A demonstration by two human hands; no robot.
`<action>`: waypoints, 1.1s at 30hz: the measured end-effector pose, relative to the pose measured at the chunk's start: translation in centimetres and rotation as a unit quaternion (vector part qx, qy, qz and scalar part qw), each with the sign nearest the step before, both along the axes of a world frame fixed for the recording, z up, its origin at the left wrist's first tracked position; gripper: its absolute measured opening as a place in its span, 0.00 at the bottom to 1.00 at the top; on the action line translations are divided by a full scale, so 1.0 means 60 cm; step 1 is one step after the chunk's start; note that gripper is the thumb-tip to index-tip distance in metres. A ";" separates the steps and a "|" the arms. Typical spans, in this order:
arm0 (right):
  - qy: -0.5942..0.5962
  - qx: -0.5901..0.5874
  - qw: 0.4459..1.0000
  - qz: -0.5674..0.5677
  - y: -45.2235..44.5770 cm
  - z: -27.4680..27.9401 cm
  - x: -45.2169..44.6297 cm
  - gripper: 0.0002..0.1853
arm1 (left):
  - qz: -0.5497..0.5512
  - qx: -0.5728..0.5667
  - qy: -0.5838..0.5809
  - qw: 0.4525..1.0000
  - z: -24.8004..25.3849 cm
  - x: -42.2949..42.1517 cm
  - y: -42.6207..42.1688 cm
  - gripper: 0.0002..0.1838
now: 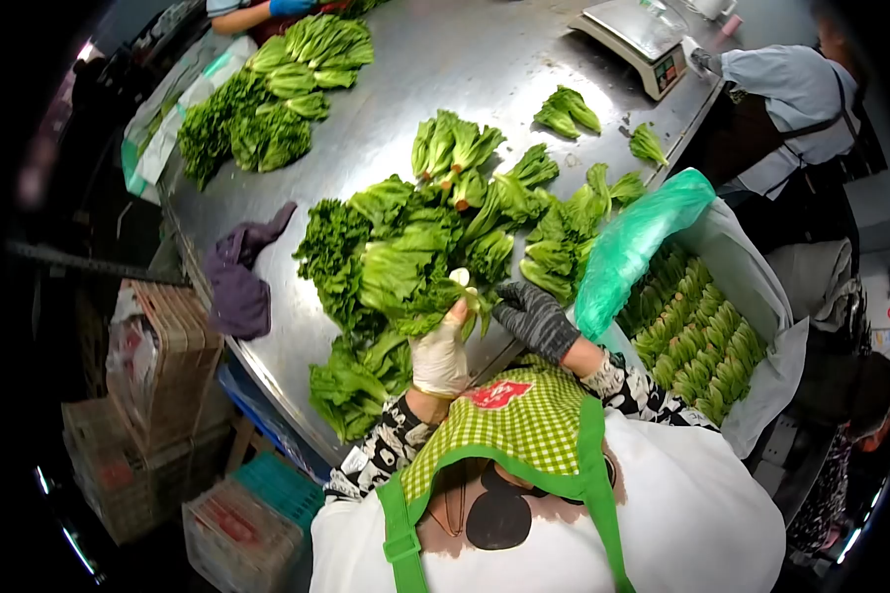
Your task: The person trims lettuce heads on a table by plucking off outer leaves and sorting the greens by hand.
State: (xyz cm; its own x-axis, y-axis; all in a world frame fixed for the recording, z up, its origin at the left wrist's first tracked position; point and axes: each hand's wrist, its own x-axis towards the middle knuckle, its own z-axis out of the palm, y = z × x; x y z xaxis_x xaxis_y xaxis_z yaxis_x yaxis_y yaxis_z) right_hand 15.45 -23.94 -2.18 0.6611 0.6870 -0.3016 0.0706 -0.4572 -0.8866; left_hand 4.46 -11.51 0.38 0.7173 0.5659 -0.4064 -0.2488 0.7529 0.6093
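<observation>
My left hand (440, 358), in a pale glove, is closed around a head of lettuce (405, 277). The lettuce's whitish cut stem points up beside my thumb, and its leaves spread to the left over other greens. My right hand (536, 318), in a dark grey knit glove, is just right of that stem, fingers curled toward the loose leaves there. What it grips, if anything, is hidden. More lettuce heads (455, 143) lie on the metal table (366, 138) beyond both hands, some with brownish cut ends facing me.
At right, a lined crate (752, 257) holds rows of trimmed lettuce, with green plastic (653, 247) over its edge. A purple cloth (239, 272) lies at the table's left edge. A scale (643, 44) stands far right near a co-worker (791, 99). Another lettuce pile (277, 94) is far left.
</observation>
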 end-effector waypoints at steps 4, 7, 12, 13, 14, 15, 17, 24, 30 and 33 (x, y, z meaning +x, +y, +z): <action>0.135 0.183 0.973 0.022 0.019 0.058 -0.003 0.25 | -0.062 -0.096 0.022 0.993 0.015 0.014 0.003 0.15; -0.005 0.140 0.983 0.116 0.021 0.096 0.003 0.24 | -0.092 -0.121 0.025 0.988 0.086 0.044 -0.004 0.16; 0.013 0.213 0.975 0.055 0.021 0.090 0.039 0.17 | -0.067 -0.032 -0.024 0.997 0.063 0.103 -0.006 0.16; 0.032 0.207 0.976 0.055 0.021 0.095 0.050 0.17 | -0.090 -0.033 -0.019 0.995 0.062 0.113 -0.004 0.17; 0.050 0.201 0.977 0.056 0.020 0.106 0.060 0.16 | -0.113 -0.034 -0.015 0.993 0.063 0.119 -0.001 0.18; 0.069 0.195 0.977 0.055 0.019 0.112 0.070 0.16 | -0.137 -0.036 -0.010 0.990 0.061 0.127 0.001 0.18; 0.037 0.198 0.979 0.031 0.018 0.118 0.093 0.15 | -0.139 -0.009 -0.022 0.990 0.070 0.147 -0.003 0.20; 0.020 0.235 0.964 -0.123 0.031 0.067 0.317 0.13 | -0.160 0.050 -0.048 0.985 0.051 0.149 0.003 0.28; -0.282 -0.033 0.942 -0.181 0.009 0.000 0.562 0.17 | -0.176 0.061 0.026 0.982 0.020 0.084 -0.019 0.20; -0.358 -0.175 0.913 -0.092 -0.001 -0.041 0.615 0.17 | -0.177 0.106 0.089 0.974 0.018 0.048 -0.028 0.15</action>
State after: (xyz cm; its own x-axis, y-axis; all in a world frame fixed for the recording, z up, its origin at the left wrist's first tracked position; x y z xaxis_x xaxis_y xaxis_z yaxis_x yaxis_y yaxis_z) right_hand 52.33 -23.98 -4.64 0.8697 0.4882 0.0731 0.4673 -0.7664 -0.4409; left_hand 7.31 -13.19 1.45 0.8120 0.3805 -0.4425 0.1272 0.6247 0.7705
